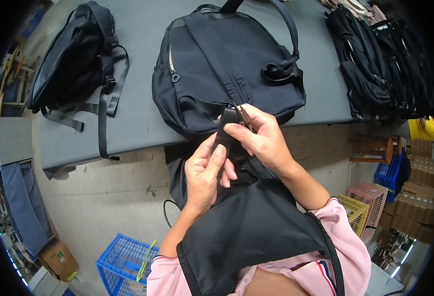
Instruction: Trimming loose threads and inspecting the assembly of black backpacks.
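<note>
A large black backpack (pixel 217 69) lies on the table in front of me, its shoulder straps folded over it and a zipper at its left side. My left hand (pixel 204 172) pinches a black strap (pixel 227 129) at the backpack's near edge, between thumb and fingers. Close beside it, my right hand (pixel 261 140) is closed around thread snips (pixel 245 118), whose thin brownish metal blades show past the fingers. Its thumb also presses on the strap end. Where exactly the blades meet the strap is hard to see.
Another black backpack (pixel 79 64) with dangling straps sits at the grey table's (pixel 133 116) left end. Several black backpacks (pixel 379 69) stand packed at the right. A blue crate (pixel 121 261) is on the floor at lower left; yellow and pink crates (pixel 367 197) and cartons (pixel 419 200) stand right.
</note>
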A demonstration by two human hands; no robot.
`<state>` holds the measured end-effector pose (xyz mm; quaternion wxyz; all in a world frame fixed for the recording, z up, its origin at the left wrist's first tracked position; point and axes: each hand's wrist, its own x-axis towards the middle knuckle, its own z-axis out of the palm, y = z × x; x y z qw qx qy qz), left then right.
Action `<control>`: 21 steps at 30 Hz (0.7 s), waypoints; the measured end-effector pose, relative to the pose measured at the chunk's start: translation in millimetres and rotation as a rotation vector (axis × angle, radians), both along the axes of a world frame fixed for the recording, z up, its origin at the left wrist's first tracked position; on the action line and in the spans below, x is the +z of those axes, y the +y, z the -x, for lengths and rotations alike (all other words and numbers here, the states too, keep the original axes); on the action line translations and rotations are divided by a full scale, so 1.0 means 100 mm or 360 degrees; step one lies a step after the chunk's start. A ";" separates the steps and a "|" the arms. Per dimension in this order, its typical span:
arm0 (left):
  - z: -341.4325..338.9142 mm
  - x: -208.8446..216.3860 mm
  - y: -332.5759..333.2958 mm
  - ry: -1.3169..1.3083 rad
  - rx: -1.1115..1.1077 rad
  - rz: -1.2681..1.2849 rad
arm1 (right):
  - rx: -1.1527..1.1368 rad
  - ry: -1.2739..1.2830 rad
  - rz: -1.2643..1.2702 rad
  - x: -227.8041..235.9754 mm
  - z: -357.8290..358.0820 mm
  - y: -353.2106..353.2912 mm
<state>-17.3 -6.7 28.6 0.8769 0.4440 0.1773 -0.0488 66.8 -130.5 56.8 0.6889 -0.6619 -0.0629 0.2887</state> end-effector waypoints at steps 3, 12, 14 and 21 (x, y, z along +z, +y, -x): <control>0.02 0.02 0.05 0.0052 0.0016 -0.0002 | -0.0185 -0.0150 -0.0066 -0.14 0.00 0.05; -0.06 0.03 0.04 0.0115 -0.0045 -0.0095 | -0.0076 -0.1543 0.0847 -0.13 0.20 -0.15; -0.06 0.02 0.05 0.0108 -0.0076 -0.0177 | -0.0063 -0.1650 0.0881 -0.12 0.18 -0.15; -0.01 -0.15 0.01 -0.0576 0.0099 -0.1801 | 0.0032 -0.1290 0.0679 0.04 0.19 -0.17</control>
